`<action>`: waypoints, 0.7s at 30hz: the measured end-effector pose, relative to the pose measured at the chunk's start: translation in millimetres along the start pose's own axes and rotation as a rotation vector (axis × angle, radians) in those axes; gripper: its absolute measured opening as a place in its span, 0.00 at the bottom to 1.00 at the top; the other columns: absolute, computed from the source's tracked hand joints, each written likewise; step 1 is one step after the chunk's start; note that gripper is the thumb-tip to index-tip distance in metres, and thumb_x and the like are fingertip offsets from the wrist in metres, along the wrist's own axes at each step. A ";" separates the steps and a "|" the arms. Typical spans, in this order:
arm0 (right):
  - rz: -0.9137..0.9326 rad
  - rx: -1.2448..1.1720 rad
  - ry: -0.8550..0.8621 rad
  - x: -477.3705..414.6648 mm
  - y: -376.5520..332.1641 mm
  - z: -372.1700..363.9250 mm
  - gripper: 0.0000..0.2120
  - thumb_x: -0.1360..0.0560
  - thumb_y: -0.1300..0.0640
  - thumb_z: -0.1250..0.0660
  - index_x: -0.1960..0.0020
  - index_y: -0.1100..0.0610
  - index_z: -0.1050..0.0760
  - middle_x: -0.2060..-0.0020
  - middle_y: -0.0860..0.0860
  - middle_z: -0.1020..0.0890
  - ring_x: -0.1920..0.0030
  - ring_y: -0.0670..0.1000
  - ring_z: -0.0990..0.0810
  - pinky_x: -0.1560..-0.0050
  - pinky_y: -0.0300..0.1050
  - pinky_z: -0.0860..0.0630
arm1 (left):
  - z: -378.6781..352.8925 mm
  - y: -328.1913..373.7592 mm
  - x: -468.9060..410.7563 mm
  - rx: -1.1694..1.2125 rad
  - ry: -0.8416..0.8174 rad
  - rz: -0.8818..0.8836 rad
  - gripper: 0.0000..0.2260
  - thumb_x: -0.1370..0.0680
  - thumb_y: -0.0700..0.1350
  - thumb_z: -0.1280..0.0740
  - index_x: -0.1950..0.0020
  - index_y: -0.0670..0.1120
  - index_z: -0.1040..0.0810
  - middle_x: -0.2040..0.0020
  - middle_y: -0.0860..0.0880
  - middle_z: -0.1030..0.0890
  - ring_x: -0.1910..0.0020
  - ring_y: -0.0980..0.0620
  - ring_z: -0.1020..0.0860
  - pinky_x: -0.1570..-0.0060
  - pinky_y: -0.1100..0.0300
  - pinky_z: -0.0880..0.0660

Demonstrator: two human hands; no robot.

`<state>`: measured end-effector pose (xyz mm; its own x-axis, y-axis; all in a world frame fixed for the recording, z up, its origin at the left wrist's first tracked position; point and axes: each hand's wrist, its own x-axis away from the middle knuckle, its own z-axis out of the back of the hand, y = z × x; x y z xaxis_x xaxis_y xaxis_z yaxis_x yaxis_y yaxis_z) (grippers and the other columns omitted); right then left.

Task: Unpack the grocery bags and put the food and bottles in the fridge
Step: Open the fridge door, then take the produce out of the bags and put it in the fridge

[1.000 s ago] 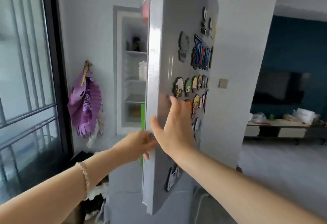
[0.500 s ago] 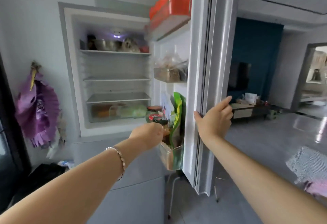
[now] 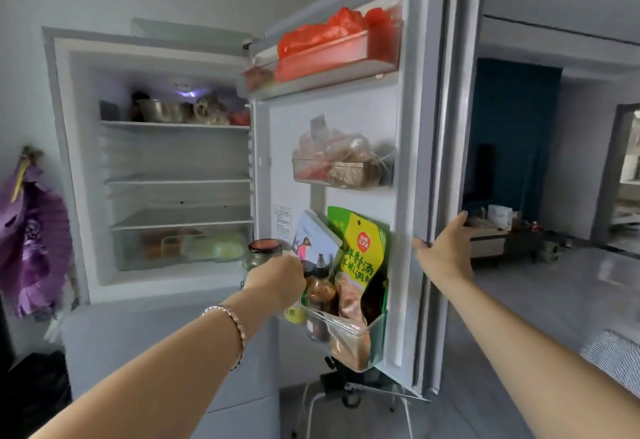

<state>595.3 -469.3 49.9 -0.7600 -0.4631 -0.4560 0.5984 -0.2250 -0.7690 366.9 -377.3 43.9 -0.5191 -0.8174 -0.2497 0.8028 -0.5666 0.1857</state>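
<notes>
The fridge (image 3: pixel 173 158) stands open, its door (image 3: pixel 408 196) swung out to the right. My left hand (image 3: pixel 277 279) is curled at the front of the lowest door bin (image 3: pixel 375 338), gripping a small container (image 3: pixel 294 314) with a yellow and green label, mostly hidden by the fist. In that bin are a brown sauce bottle (image 3: pixel 320 288), a red-lidded jar (image 3: pixel 265 248) and a green and yellow packet (image 3: pixel 362 251). My right hand (image 3: pixel 446 251) rests flat on the door's outer edge, fingers straight.
A red bag (image 3: pixel 325 36) fills the top door bin and bagged food (image 3: pixel 343 165) the middle one. A metal bowl (image 3: pixel 161 111) sits on the top shelf above a crisper drawer (image 3: pixel 180 248). A purple ornament (image 3: pixel 31 230) hangs left. A metal frame (image 3: pixel 349 397) stands under the door.
The fridge door swung from nearly shut to wide open. My right hand slid from the door's front to its outer edge, and my left hand reached to the lowest door bin.
</notes>
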 end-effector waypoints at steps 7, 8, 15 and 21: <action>0.090 -0.061 -0.048 -51.1 43.1 12.0 0.45 0.27 0.52 0.30 0.23 0.59 0.57 0.26 0.59 0.43 0.29 0.59 0.36 0.36 0.52 0.31 | -24.5 42.4 -37.3 0.032 0.014 0.126 0.06 0.23 0.41 0.43 0.57 0.43 0.29 0.58 0.44 0.24 0.57 0.43 0.23 0.60 0.57 0.30; 0.076 -0.065 -0.059 -55.2 44.9 14.1 0.45 0.27 0.52 0.30 0.23 0.59 0.56 0.26 0.58 0.42 0.30 0.59 0.35 0.38 0.51 0.30 | -25.5 44.8 -38.0 0.027 0.009 0.135 0.06 0.23 0.41 0.43 0.58 0.43 0.28 0.58 0.44 0.24 0.57 0.43 0.23 0.60 0.57 0.30; 0.549 -0.055 0.228 -23.0 8.9 12.2 0.22 0.29 0.63 0.32 0.37 0.63 0.29 0.40 0.62 0.29 0.40 0.57 0.32 0.41 0.43 0.33 | -23.9 19.8 -13.3 -0.018 0.017 0.236 0.07 0.23 0.43 0.42 0.56 0.46 0.24 0.54 0.48 0.22 0.55 0.45 0.24 0.57 0.58 0.29; 0.684 0.017 -0.766 94.8 -93.2 -46.8 0.07 0.26 0.58 0.37 0.51 0.54 0.21 0.54 0.49 0.19 0.52 0.51 0.22 0.50 0.43 0.25 | -7.0 -58.8 56.1 -0.070 -0.075 0.450 0.08 0.23 0.44 0.42 0.50 0.47 0.23 0.51 0.48 0.22 0.53 0.46 0.24 0.57 0.60 0.31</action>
<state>455.6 -452.1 57.4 0.1071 -0.9183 -0.3812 0.8505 0.2832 -0.4432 292.6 -389.2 12.3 -0.1323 -0.9872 -0.0887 0.9698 -0.1474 0.1942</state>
